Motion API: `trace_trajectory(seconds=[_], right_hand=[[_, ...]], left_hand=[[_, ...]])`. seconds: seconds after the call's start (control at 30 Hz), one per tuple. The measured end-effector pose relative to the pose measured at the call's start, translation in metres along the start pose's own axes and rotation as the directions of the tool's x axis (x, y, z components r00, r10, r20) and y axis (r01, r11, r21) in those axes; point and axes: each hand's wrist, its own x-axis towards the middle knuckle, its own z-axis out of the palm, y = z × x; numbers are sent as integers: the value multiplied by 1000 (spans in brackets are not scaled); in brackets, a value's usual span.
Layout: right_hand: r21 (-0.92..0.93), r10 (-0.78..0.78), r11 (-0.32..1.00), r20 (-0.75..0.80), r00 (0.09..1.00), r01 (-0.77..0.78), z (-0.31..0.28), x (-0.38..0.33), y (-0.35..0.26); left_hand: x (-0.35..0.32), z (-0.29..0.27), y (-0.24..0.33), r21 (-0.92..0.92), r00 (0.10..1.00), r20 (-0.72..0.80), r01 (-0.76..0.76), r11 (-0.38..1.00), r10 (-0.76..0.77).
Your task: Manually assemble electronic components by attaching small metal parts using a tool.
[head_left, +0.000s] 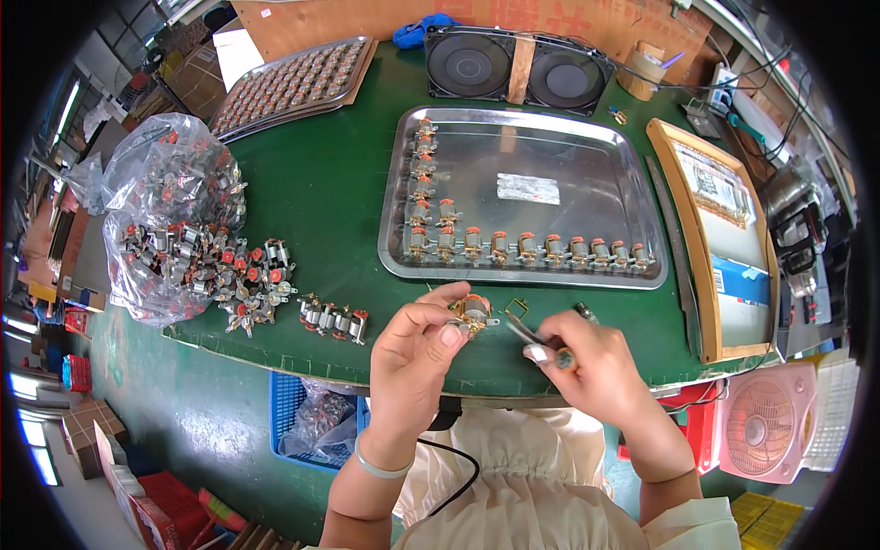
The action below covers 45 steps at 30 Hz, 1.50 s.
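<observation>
Green felt covers the bench, and the work sits at its near edge. Held just above that edge, a small motor with an orange end is pinched between the thumb and fingertips of the left hand. The right hand is closed around tweezers, whose tips grip a little brass clip just beside the motor. Judging from this, the step in hand is fitting the clip onto the motor; the next move seems to call for a steady left hand and a fine line-up of the clip with the motor's end before it is pressed home.

Behind the hands lies a steel tray: one row of motors stands along its near rim, a shorter column runs up its left side, and a small plastic packet lies in the middle, the rest bare. Left of the hands a short line of loose motors lies on the felt, next to a heap spilling from a clear bag full of the same parts. A second tray at the far left corner is packed with motors in rows. Under the bench, a blue crate holds another clear bag.
</observation>
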Motion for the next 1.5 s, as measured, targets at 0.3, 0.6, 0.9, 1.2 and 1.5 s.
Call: trace_trajectory(seconds=[0.3, 0.6, 0.9, 1.2, 1.5], right_hand=[[-7, -325, 945, -135, 936, 327, -4, 17, -13], [788, 121, 548, 257, 959, -281, -6, 10, -7], [729, 111, 650, 189, 976, -215, -2, 0, -5], [-53, -136, 990, -86, 987, 132, 7, 13, -10], [-249, -328, 920, -64, 943, 303, 1, 68, 0]], left_hand=[[-1, -2, -5, 71, 996, 93, -8, 997, 1], [4, -10, -14, 109, 949, 278, -182, 977, 146], [7, -11, -15, 185, 892, 333, -379, 907, 305], [4, -11, -15, 249, 908, 279, -384, 889, 314], [5, -5, -7, 288, 982, 39, -186, 939, 183]])
